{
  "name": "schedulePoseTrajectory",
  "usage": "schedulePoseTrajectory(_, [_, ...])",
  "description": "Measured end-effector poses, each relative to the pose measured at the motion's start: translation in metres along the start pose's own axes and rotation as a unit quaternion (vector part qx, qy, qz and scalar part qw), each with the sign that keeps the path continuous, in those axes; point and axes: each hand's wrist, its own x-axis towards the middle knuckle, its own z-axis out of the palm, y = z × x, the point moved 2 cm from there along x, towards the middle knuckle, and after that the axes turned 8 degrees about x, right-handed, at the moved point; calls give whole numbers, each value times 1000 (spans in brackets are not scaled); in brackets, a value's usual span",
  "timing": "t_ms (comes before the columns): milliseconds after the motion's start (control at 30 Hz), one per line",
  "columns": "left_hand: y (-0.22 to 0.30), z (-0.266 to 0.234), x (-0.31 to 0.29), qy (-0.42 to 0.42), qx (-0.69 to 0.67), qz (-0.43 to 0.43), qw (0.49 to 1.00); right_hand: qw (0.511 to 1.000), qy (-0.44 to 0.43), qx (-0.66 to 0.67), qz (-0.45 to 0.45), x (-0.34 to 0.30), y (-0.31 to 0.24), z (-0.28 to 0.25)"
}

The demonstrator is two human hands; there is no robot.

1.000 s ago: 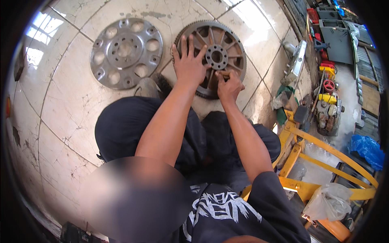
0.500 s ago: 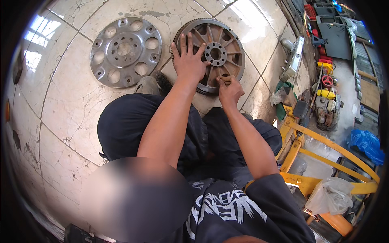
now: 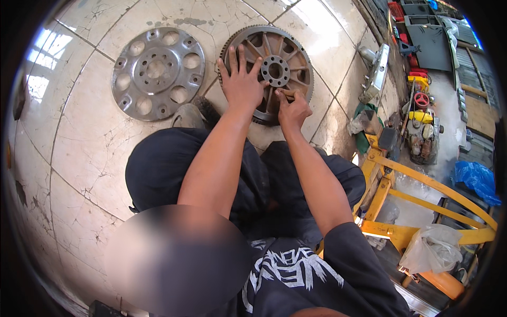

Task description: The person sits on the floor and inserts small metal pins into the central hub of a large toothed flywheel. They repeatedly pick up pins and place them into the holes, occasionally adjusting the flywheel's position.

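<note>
A round flywheel with a toothed outer rim, rust-brown spokes and a bolt-holed steel hub lies flat on the floor before me. My left hand is spread flat over its left side, fingers apart and pointing away from me. At the near side of the hub, my right hand is closed in a pinch against the spokes. Whatever its fingertips hold is too small and hidden to name. Left of the flywheel lies a flat silver metal disc with a ring of large round holes and smaller bolt holes.
Cracked cream tiles make up the floor. On the right stand a yellow metal frame, a silver metal part, a machine with a red wheel, a blue plastic bag and a clear plastic bag.
My right hand has moved up and inward along the flywheel, closer to its hub. My left hand stays spread on the left side. The whole view has shifted slightly.
</note>
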Motion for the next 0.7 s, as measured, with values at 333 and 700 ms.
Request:
schedulePoseTrajectory(333, [-3,0,7,-8,5,6,1000,999,8,34,15,-1,5,3])
schedulePoseTrajectory(700, [-4,3,5,-25,34,13,999,994,16,90,67,-15,20,1])
